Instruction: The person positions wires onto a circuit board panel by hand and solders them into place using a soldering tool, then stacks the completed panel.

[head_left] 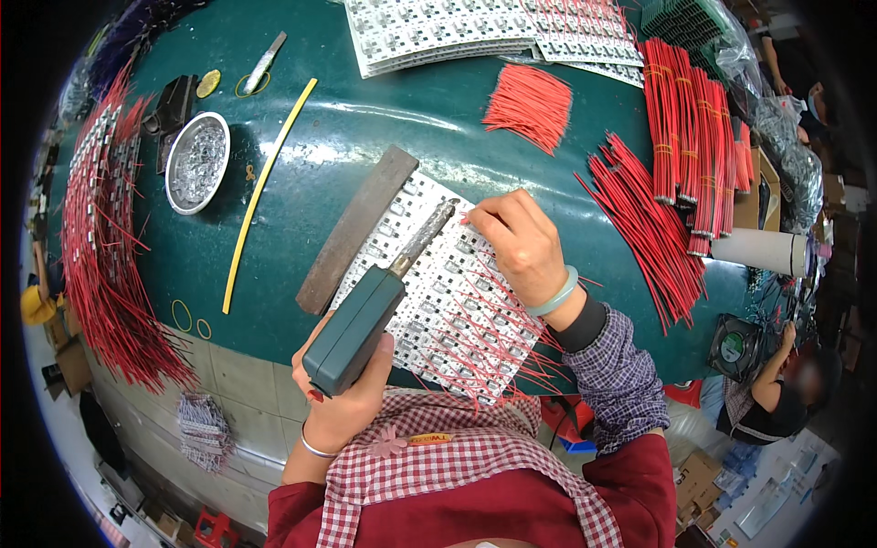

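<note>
Left hand [343, 388] fingers closed around soldering iron [370, 306] handle; long axis runs up-right, tip just left of the right hand [516, 242]. Right fingers pinch a red wire [470, 219] against circuit panel [438, 301] on table [365, 119].

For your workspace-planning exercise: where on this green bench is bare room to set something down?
Bare green table lies between the yellow strip, the flat bar and the loose red wires. Crowded: left edge, top and right, with wire bundles.
</note>
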Demonstrator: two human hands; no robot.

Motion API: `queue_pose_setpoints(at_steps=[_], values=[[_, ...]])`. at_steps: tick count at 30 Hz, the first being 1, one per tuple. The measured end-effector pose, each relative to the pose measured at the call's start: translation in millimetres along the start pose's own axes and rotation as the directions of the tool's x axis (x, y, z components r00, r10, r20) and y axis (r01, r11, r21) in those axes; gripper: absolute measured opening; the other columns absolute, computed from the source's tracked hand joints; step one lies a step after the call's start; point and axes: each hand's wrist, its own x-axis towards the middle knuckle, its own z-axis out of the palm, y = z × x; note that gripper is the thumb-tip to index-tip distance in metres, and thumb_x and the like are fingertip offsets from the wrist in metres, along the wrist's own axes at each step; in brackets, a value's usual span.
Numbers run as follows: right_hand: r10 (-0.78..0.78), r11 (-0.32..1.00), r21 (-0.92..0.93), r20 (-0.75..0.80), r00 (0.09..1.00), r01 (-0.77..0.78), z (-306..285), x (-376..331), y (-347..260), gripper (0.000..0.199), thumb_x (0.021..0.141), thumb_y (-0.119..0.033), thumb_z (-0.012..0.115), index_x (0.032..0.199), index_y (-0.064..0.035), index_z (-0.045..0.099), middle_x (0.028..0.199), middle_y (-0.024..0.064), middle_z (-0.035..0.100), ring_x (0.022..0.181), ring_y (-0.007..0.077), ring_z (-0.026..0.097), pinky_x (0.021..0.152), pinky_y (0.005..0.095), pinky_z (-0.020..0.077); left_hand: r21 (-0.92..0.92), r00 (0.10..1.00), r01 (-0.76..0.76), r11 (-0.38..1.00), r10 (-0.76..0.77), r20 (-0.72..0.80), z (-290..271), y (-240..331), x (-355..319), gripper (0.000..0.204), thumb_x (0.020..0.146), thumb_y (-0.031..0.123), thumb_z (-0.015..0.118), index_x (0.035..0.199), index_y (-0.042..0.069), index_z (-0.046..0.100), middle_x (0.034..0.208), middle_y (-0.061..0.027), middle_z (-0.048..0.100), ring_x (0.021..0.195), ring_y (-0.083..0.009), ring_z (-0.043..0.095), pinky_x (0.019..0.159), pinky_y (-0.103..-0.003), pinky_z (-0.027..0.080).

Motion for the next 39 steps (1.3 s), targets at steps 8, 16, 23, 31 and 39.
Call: queue_pose_setpoints(at_steps=[8, 16, 23, 31, 39], values=[[-0.011, 1.000, -0.013, -0.014, 1.000, 0.011, 0.0, 2.7, -3.1, 0.025, 0.071, 0.001, 0.066, 0.096, -0.0018, 0.065, 0.094, 0.0087, 0.064, 0.086, 0.0251, 0.061, 0.069, 0.0346, 0.0537, -0.009, 0.997, 0.077, 0.997, -0.077, 0.012, -2.0, -3.5, -4.4, 0.022, 0.078, -0.003, 0.077, 0.099, -0.008, 0.070, 0.091, -0.0110, 0.072, 0.076, -0.0134, 0.067, 0.069, -0.027, 0.054], [0.044, 0.999, 0.000, -0.141, 0.989, -0.044, -6.7, -6.4, -26.3, 0.032, 0.068, 0.012, 0.073, 0.098, 0.0006, 0.069, 0.091, 0.0107, 0.064, 0.078, 0.0267, 0.061, 0.064, 0.0359, 0.0504, 0.007, 0.999, 0.048, 0.999, -0.048, 0.016, -6.5, -5.7, -4.8, 0.021, 0.078, -0.003, 0.077, 0.098, -0.007, 0.070, 0.091, -0.0107, 0.072, 0.076, -0.0138, 0.067, 0.067, -0.027, 0.054], [0.084, 0.996, -0.016, -0.053, 0.995, -0.085, 3.0, -9.8, -27.3, 0.028, 0.072, 0.007, 0.067, 0.099, 0.0023, 0.068, 0.091, 0.0120, 0.060, 0.079, 0.0269, 0.059, 0.065, 0.0355, 0.0524, -0.014, 0.999, -0.030, 0.999, 0.031, 0.027, -2.4, -8.5, 0.2, 0.016, 0.079, -0.004, 0.076, 0.094, -0.005, 0.070, 0.086, -0.0102, 0.068, 0.070, -0.0160, 0.064, 0.063, -0.029, 0.051], [0.072, 0.997, -0.033, -0.030, 0.997, -0.073, 5.3, -8.1, -27.8, 0.028, 0.071, 0.006, 0.066, 0.100, 0.0021, 0.068, 0.090, 0.0119, 0.058, 0.080, 0.0265, 0.058, 0.065, 0.0354, 0.0518, -0.003, 0.997, 0.025, 1.000, -0.025, 0.069, 0.9, -13.1, 0.9, 0.012, 0.081, -0.003, 0.073, 0.091, -0.003, 0.069, 0.083, -0.0099, 0.064, 0.066, -0.0174, 0.061, 0.059, -0.030, 0.047], [0.071, 0.995, -0.062, -0.021, 0.997, -0.073, 7.4, -9.4, -28.4, 0.027, 0.072, 0.004, 0.065, 0.099, 0.0032, 0.067, 0.091, 0.0114, 0.057, 0.082, 0.0266, 0.057, 0.066, 0.0353, 0.0507, 0.171, 0.986, -0.126, 0.977, 0.105, 0.126, 0.2, -15.1, 4.4, 0.009, 0.080, -0.003, 0.074, 0.086, -0.002, 0.067, 0.075, -0.0096, 0.058, 0.060, -0.0214, 0.057, 0.056, -0.033, 0.044]])
